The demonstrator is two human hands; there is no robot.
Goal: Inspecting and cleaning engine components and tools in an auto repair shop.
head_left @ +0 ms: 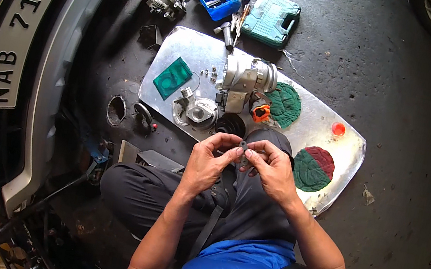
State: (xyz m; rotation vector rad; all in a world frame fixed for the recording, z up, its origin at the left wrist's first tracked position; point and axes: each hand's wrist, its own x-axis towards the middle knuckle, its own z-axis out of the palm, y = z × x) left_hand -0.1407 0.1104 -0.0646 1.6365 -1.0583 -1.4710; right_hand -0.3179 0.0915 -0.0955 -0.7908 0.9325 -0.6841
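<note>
Over my lap, my left hand (207, 163) and my right hand (272, 170) pinch a small dark grey part (243, 146) with a hole in it between thumbs and fingertips. Its exact kind is too small to make out. Just beyond my hands lies a metal sheet (184, 48). On it stands a silver cylindrical machine part with a bracket (243, 79), and beside that a cast aluminium housing (201, 112). A black ribbed round part (230, 124) sits right by my left fingertips. An orange-and-black piece (260, 111) lies against the bracket.
Two folded cloth pads, one green (284, 105), one green and maroon (313, 169), and a red cap (338, 129) lie on the sheet, with a green packet (172, 78). A teal tool case (271, 20) and blue container (217, 2) stand beyond. A car bumper (58, 78) borders the left.
</note>
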